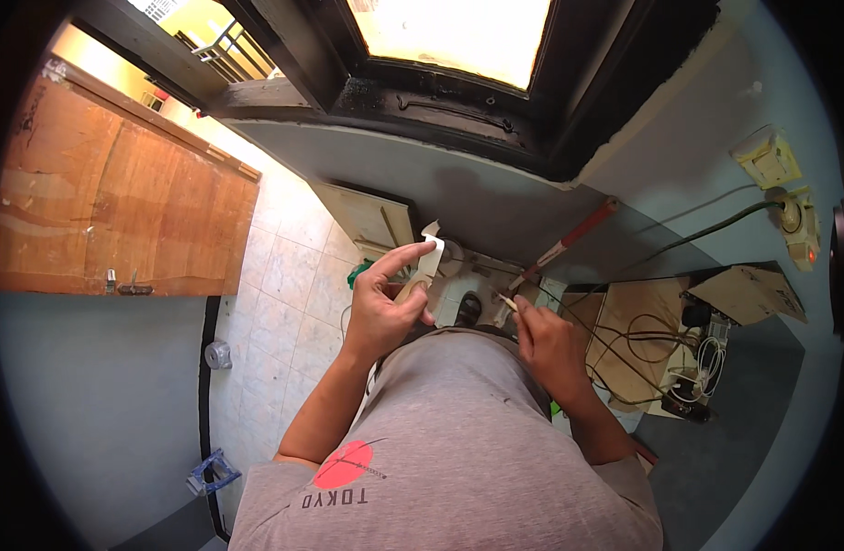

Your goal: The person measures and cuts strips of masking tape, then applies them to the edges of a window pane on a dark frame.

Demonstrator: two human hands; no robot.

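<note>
Well, the left hand [386, 303] pinches a white strip [430, 261].

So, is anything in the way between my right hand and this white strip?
Nothing visible: open air lies between the thin tool in your right hand and the white strip your left hand grips. The dark sandal seen between them is well below.

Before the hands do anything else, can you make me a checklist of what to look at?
1. White strip gripped by the left hand: ok.
2. Strip flat: not ok, its top end is bent.
3. Thin tool held in the right hand: ok.
4. Tool apart from the strip: ok, there is a gap.
5. Plug pushed fully into the socket: cannot tell.
</note>
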